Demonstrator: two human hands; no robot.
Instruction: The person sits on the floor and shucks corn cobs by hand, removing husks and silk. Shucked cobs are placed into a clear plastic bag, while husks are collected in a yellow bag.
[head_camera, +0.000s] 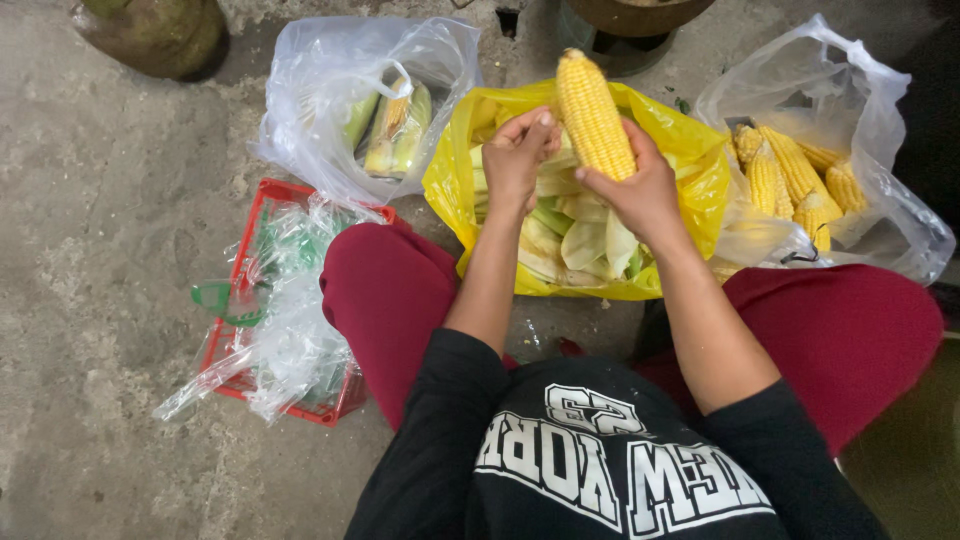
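Single head-worn view, looking steeply down, close over lap, toward concrete floor (100, 250) ahead.

Two hands — left (517, 160) and right (640, 190) — and one bare yellow corn cob (594, 112) between them. Three plastic bags lie on the concrete floor (100, 250): one yellow bag (690, 160) of husks, and two clear ones. The clear bag at right (880, 130) shows at least five husked cobs; the clear bag at left (320, 70) shows about three ears in their husks — an exact count cannot be made. One red basket (250, 230) holds crumpled clear plastic.
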